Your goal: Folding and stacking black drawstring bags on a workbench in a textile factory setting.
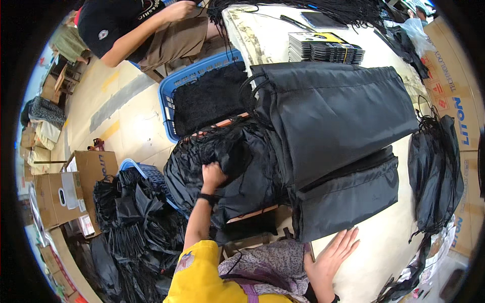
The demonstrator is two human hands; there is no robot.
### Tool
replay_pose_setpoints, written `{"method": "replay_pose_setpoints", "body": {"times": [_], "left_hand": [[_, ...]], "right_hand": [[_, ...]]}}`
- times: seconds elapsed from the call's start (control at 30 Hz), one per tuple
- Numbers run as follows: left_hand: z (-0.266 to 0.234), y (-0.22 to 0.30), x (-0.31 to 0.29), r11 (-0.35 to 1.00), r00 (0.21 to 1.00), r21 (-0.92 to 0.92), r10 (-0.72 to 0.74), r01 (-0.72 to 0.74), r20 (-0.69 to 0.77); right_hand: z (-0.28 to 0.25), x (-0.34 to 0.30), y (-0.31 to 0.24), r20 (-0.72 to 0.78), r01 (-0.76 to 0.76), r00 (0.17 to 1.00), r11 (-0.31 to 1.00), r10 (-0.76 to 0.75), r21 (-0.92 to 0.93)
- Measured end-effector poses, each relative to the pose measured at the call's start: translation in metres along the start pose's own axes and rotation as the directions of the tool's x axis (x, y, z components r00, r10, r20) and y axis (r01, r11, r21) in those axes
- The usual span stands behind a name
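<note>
My left hand (214, 174) is closed on black cloth in a heap of black drawstring bags (242, 187) to the left of the table. The fingertips are turned away, so exactly what they pinch is partly hidden. Flat on the pale tabletop (374, 247) lies my right hand (333, 257), fingers stretched out. Just beyond its fingertips is the near edge of a smaller folded stack of black drawstring bags (348, 197). A larger flat stack of black drawstring bags (338, 116) overlaps it, its cords hanging toward the heap.
Behind the heap stands a blue basket (165, 108) of black cloth. Banded printed cards (323, 50) and a dark phone (323, 20) lie at the far end. More bags (136, 217) pile up at left near cardboard boxes (60, 194). A co-worker (131, 30) sits across.
</note>
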State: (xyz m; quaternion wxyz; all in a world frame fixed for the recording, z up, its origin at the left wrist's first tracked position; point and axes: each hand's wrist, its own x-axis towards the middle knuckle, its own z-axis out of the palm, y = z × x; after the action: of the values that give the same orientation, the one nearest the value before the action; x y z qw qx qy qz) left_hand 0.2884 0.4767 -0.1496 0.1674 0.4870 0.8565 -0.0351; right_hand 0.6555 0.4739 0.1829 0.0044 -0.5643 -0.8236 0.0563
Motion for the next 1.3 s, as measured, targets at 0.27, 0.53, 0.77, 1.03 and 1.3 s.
{"method": "replay_pose_setpoints", "body": {"times": [0.27,0.53,0.77,1.03,1.3], "left_hand": [[0.005,0.020,-0.031,0.972,0.956,0.191,0.179,-0.135,-0.232],[0.010,-0.006,-0.008,0.999,1.000,0.040,0.003,-0.003,0.003],[-0.106,0.012,-0.070,0.976,0.984,-0.132,0.172,-0.176,-0.041],[-0.067,-0.062,-0.075,0.910,0.949,-0.276,0.274,-0.308,-0.154],[-0.061,0.015,-0.036,0.765,0.795,-0.227,0.552,-0.603,-0.249]], "right_hand": [[-0.004,-0.001,-0.001,0.014,-0.003,1.000,0.998,0.002,0.063],[-0.009,-0.002,-0.020,0.113,-0.054,0.993,0.994,0.043,0.095],[-0.015,0.004,-0.004,0.097,-0.122,0.989,0.991,0.115,0.058],[0.009,0.009,-0.004,0.009,-0.056,0.998,0.997,0.057,-0.059],[0.028,-0.004,-0.006,-0.210,-0.050,0.977,0.997,0.037,-0.053]]}}
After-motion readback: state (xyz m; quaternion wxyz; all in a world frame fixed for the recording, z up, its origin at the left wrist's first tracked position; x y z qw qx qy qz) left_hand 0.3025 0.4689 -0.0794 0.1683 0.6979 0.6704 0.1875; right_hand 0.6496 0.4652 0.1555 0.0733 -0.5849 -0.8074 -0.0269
